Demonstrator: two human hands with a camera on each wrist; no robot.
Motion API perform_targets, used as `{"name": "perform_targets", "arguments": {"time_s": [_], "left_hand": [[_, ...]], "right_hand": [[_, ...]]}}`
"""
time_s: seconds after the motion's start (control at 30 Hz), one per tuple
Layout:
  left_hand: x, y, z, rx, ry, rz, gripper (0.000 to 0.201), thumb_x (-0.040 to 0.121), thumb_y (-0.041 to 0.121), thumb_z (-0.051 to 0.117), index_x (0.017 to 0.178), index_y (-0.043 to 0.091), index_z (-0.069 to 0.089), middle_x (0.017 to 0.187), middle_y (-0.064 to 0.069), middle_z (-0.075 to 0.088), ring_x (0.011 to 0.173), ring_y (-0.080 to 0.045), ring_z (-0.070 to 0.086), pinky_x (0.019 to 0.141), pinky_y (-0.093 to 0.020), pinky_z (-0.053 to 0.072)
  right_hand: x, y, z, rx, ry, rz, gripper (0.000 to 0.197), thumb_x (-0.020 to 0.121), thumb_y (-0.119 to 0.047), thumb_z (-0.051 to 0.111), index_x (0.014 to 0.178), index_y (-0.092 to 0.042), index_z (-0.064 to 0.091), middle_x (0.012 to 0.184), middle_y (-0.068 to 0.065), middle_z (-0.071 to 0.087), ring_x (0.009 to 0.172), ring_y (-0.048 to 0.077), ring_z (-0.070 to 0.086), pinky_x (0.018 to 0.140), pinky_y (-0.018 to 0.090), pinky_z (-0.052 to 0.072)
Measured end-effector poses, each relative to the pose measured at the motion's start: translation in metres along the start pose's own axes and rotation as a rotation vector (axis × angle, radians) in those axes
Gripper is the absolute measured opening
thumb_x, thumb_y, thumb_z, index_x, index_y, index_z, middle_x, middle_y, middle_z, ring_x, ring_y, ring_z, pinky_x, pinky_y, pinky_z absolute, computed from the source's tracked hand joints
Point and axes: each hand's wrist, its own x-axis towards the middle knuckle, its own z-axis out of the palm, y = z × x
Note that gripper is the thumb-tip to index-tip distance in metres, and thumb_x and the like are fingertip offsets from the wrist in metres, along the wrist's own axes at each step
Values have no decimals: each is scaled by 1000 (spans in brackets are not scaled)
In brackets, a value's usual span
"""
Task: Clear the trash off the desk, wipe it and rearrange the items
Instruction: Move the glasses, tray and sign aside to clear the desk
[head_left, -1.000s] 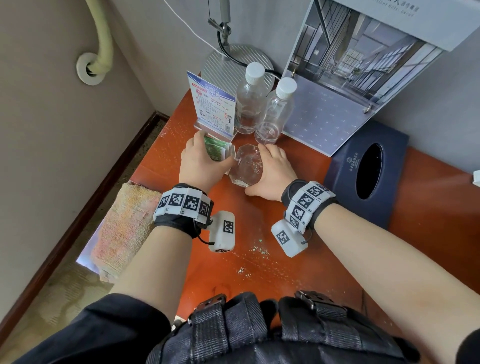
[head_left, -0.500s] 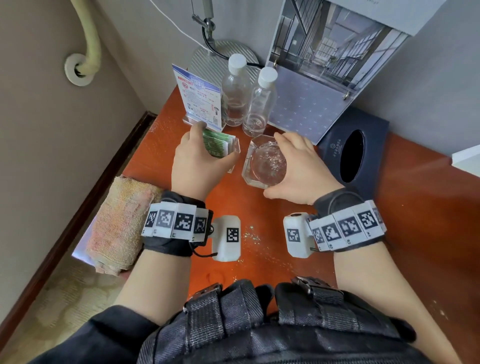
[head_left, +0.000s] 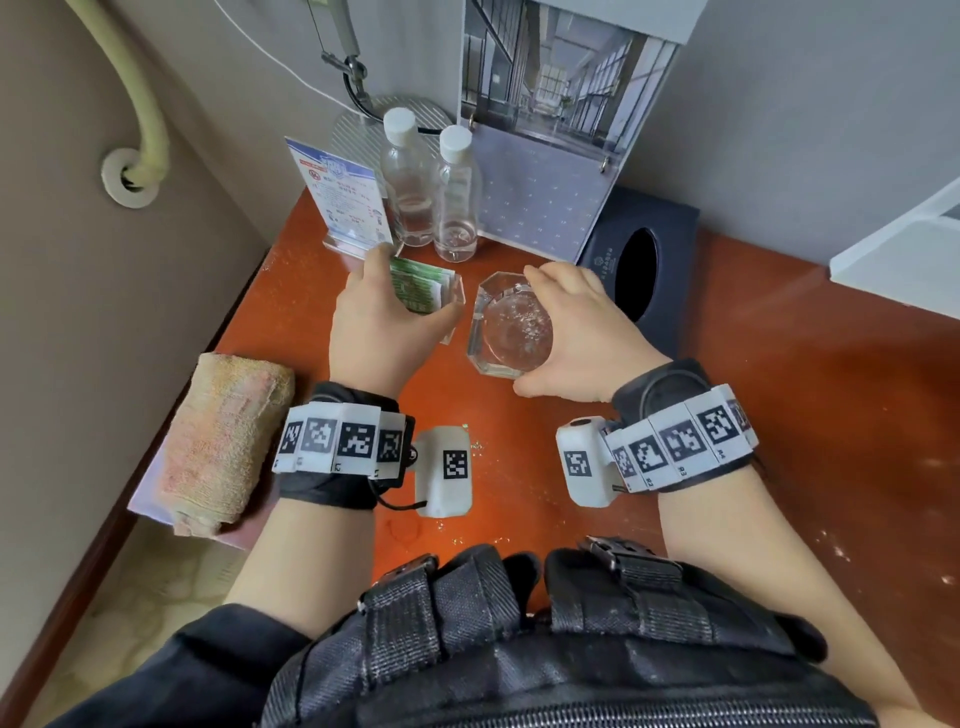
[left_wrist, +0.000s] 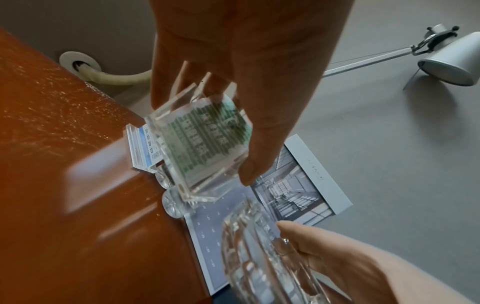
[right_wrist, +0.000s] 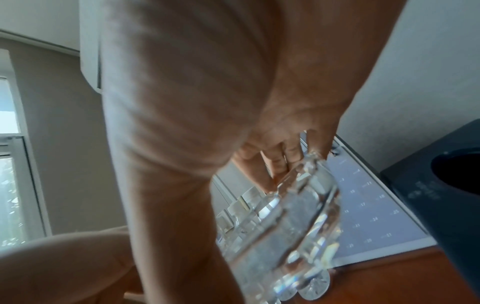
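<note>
Bright daylight, blurred wrist views

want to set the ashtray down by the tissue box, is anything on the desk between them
Nothing visible stands between them. The right hand grips the glass ashtray, and the dark tissue box sits just beyond it to the right. The only strip between them that shows is bare desk. The hand itself hides part of that gap.

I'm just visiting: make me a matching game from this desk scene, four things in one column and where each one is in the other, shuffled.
Things:
1. glass ashtray
2. clear holder with green packets
3. folded towel
4. two water bottles

Places:
A. desk's left edge
B. gripped by the left hand
C. back of the desk, beside the calendar
D. gripped by the right hand

Pairs: 1-D, 2-B, 3-A, 4-C
</note>
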Motion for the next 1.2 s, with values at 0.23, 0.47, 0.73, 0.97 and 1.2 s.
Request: {"name": "perform_targets", "arguments": {"time_s": [0.23,0.47,0.73,0.97,1.2], "left_hand": [[-34,33,12,-2,-11,54,77,76,50,70,138,17,38,126,-6,54,115,-23,52,85,-25,38],[-67,68,32,20,-24,122,77,74,50,70,136,16,40,123,-7,55,111,-22,54,86,-28,41],[-109,121,68,35,-76,166,77,74,45,71,137,15,38,127,-8,53,115,-25,51,85,-26,38],[-142,166,110,42,-123,211,80,71,51,73,135,16,40,126,-7,54,116,-26,51,89,-33,42],[-170,218,155,54,-183,259,81,73,52,72,137,16,37,131,-10,50,118,-28,49,90,-34,41]], "right_hand": [[-36,24,-19,-74,17,-47,113,63,-41,79,151,-12,13,151,-2,19,139,16,14,108,31,29],[-78,63,-34,-150,23,-88,113,62,-41,79,150,-9,15,148,2,24,138,19,17,107,33,31],[-132,120,-39,-184,68,-44,112,60,-42,78,149,-7,18,146,5,27,136,21,21,107,33,32],[-175,170,-40,-130,160,65,112,60,-45,78,148,-7,20,145,5,28,136,22,22,108,30,28],[-220,226,-47,-157,171,137,111,62,-45,77,148,-7,18,147,6,25,137,22,20,108,30,28]]}}
